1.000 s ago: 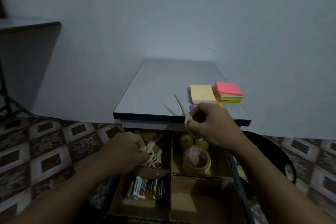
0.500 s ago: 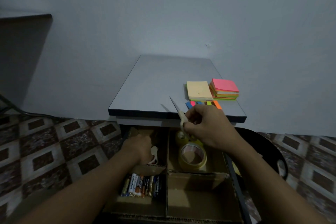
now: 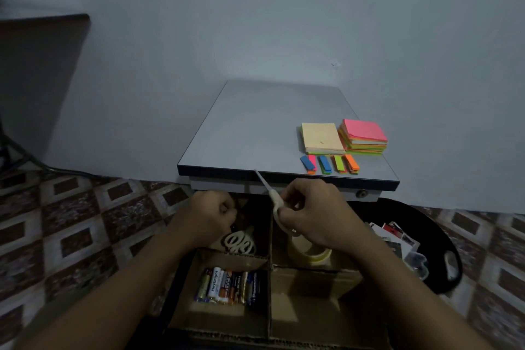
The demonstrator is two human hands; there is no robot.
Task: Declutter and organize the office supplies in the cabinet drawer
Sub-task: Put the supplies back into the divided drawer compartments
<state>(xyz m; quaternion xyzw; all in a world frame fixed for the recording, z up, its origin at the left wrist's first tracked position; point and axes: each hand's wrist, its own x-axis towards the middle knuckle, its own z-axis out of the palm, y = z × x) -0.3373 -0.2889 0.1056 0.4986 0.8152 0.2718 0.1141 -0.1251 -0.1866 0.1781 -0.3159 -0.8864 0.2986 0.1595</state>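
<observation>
Scissors [image 3: 275, 200], white, blades closed and pointing up-left, pinched at the handle by right hand [image 3: 312, 213] above the drawer [image 3: 312, 307]. Left hand [image 3: 210, 216] curled over the far-left compartment; grip unclear. Below it: second scissors [image 3: 238, 243]. Batteries [image 3: 230, 284], one reading "Heybright". One tape roll [image 3: 309, 253]. Cabinet top [image 3: 255, 128]: two note pads [image 3: 322, 138], five flags [image 3: 329, 163].

An open drawer [image 3: 312, 304] sits below the cabinet top [image 3: 255, 128], where two note pads [image 3: 322, 138] lie side by side at the right, page flags [image 3: 329, 163] just in front of them. Inside, cardboard dividers [image 3: 270, 290] form four compartments: batteries [image 3: 231, 284] near left, what appear to be scissor handles [image 3: 238, 243] far left by the left hand [image 3: 210, 213], a tape roll [image 3: 309, 254] far right beneath the right hand [image 3: 312, 213] and its scissors [image 3: 274, 199]. A tray [image 3: 446, 239] lies on the floor [image 3: 85, 221], right of the drawer.
</observation>
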